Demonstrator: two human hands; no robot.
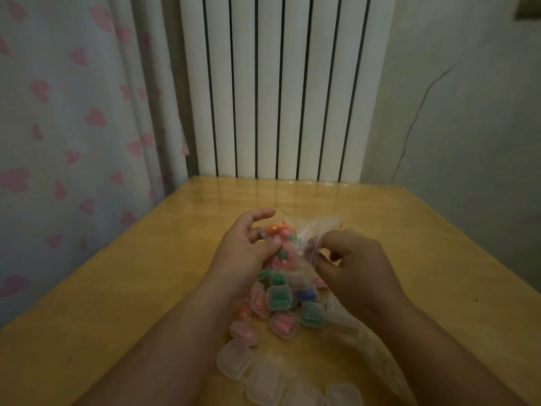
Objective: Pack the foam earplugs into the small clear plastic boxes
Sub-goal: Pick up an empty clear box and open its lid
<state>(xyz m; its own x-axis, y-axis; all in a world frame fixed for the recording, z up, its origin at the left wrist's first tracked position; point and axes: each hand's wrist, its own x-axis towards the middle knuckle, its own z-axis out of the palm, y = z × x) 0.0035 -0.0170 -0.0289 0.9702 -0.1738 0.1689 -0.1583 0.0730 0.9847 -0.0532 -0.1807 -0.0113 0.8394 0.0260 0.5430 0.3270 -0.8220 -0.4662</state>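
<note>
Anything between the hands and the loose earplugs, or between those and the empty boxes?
Yes: the earplugs sit inside a clear bag, so its plastic separates them from both hands. The left hand holds the bag's side, the right hand pinches its zip edge; whether the mouth is open is unclear. Nothing visible blocks the empty boxes.

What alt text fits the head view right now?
The left hand and right hand hold a clear bag of coloured earplugs over a table, the right pinching its zip edge. Below lie filled boxes and empty boxes.
</note>
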